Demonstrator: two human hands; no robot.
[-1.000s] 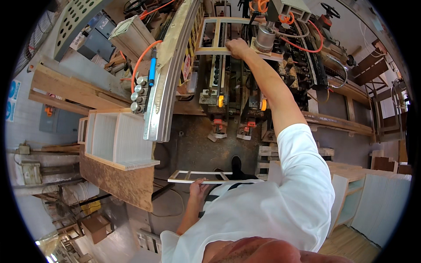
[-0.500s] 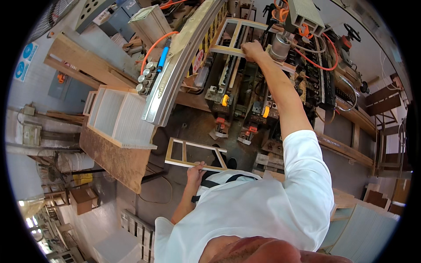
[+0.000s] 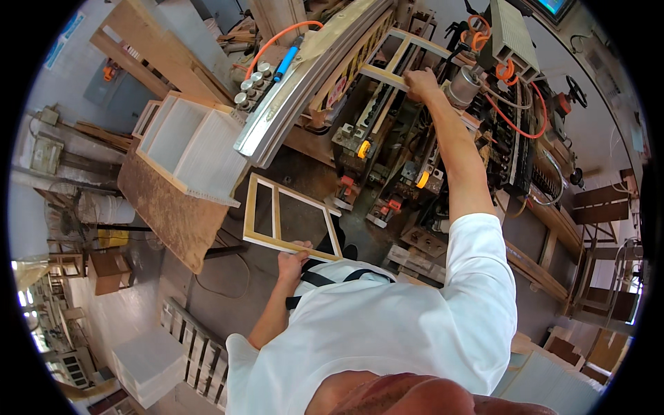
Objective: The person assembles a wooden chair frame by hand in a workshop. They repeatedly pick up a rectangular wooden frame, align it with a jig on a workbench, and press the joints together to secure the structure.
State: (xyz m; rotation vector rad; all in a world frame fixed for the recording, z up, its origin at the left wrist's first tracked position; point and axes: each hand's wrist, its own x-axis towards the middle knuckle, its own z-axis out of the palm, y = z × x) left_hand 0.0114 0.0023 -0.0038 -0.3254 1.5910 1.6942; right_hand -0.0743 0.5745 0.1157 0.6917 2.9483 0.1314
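Note:
My left hand (image 3: 294, 259) is closed on the near rail of a light wooden frame (image 3: 276, 214) with a crossbar, held tilted in the air by my waist. My right arm reaches far forward over a machine (image 3: 387, 173). There my right hand (image 3: 422, 84) is closed at the near corner of a second wooden frame (image 3: 385, 76), which lies across the machine's rails. The fingertips are partly hidden. Close to the right of that hand stands a silver cylinder (image 3: 463, 86).
A long metal beam (image 3: 290, 90) with a blue handle juts out between me and the left side. Stacked white-edged frames (image 3: 207, 152) stand on a brown worktable (image 3: 162, 200). Orange hoses (image 3: 515, 121) loop on the right. A slatted pallet (image 3: 197, 346) lies behind left.
The view has turned, so the machine sits further right in the picture. My left hand has raised and tilted the frame it holds. My right hand stays at the frame on the machine.

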